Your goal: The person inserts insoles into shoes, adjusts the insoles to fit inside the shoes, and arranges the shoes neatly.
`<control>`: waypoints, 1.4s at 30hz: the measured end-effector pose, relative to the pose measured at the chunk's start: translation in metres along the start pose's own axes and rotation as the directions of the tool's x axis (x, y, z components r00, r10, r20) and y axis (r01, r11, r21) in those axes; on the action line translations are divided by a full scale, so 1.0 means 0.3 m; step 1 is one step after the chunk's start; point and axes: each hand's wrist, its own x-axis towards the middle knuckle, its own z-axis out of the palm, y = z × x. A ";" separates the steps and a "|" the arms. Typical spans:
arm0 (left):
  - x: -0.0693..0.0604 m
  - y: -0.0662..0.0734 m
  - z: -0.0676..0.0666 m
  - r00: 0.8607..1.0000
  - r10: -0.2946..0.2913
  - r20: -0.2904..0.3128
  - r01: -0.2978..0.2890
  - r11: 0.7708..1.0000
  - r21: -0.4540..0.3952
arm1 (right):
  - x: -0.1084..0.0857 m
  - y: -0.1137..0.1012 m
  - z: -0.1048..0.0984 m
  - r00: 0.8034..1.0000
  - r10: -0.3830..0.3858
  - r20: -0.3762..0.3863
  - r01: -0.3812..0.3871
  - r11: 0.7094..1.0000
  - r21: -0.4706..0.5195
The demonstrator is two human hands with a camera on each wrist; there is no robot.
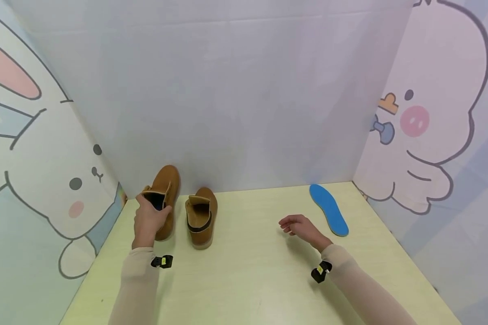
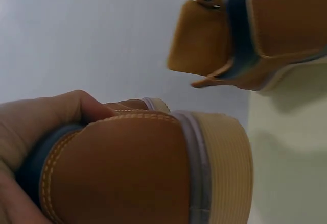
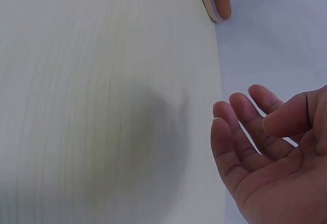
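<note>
Head cam: L hand (image 1: 149, 221) grips L shoe (image 1: 170, 216) by the rim of its opening, approx. at the back; thumb on the R side of the opening, other fingers on the L. Shoe's brown w/ a dark lining, toe pointing at the back wall (image 1: 236, 99); can't tell if it touches the table (image 1: 244, 280). R shoe (image 1: 202, 220), same brown, stands on the table just beside it, upright, tongue up, dark band round the collar, heel toward the person. R hand (image 1: 302, 229) hovers above the table, fingers loosely bent, about half spread. Blue insole (image 1: 329, 210) lies flat on the table near R hand, to its R, well apart from both shoes. Pale sleeves (image 1: 140, 280) on both arms, small black device (image 1: 162, 261) at each wrist. Side walls: cartoon rabbit (image 1: 65, 180) on L, cartoon bird (image 1: 435, 81) on R.

L wrist cam: hand wrapped over the held shoe's dk blue collar, v. close to lens. Heel (image 2: 122, 168) faces the cam, w/ light stitching; thick ribbed tan sole (image 2: 230, 168) on the R. Other shoe partly in shot, top R, tongue showing.

R wrist cam: palm partly visible, fingers (image 3: 226, 147) curved softly, thumb near them. Shadow (image 3: 148, 142) on table; brown shoe's toe end cut off at top edge.
</note>
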 end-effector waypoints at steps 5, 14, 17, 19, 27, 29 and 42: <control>0.030 -0.058 0.053 0.998 -0.034 0.061 0.031 0.999 0.043 | -0.002 0.011 0.004 1.000 0.013 0.007 -0.013 1.000 -0.013; 0.066 -0.113 0.124 0.990 -0.056 0.126 0.045 0.995 0.089 | -0.006 0.011 0.008 1.000 -0.002 0.010 0.002 1.000 -0.013; 0.070 -0.139 0.145 0.987 -0.068 0.143 0.053 0.993 0.101 | -0.009 0.018 0.017 1.000 0.005 0.027 -0.005 1.000 -0.007; 0.069 -0.157 0.157 0.984 -0.082 0.156 0.066 0.992 0.105 | -0.011 0.024 0.021 0.999 0.007 0.042 -0.007 1.000 -0.005; 0.089 -0.161 0.182 0.980 -0.082 0.182 0.063 0.992 0.108 | -0.015 0.028 0.010 0.999 -0.006 0.035 0.006 1.000 -0.008; 0.098 -0.159 0.185 0.978 -0.090 0.188 0.071 0.991 0.110 | -0.015 0.029 0.012 0.999 -0.002 0.039 0.002 1.000 -0.014; 0.115 -0.155 0.161 0.958 -0.143 0.247 0.104 0.981 0.166 | -0.010 0.011 0.035 0.998 -0.001 0.063 0.002 1.000 -0.014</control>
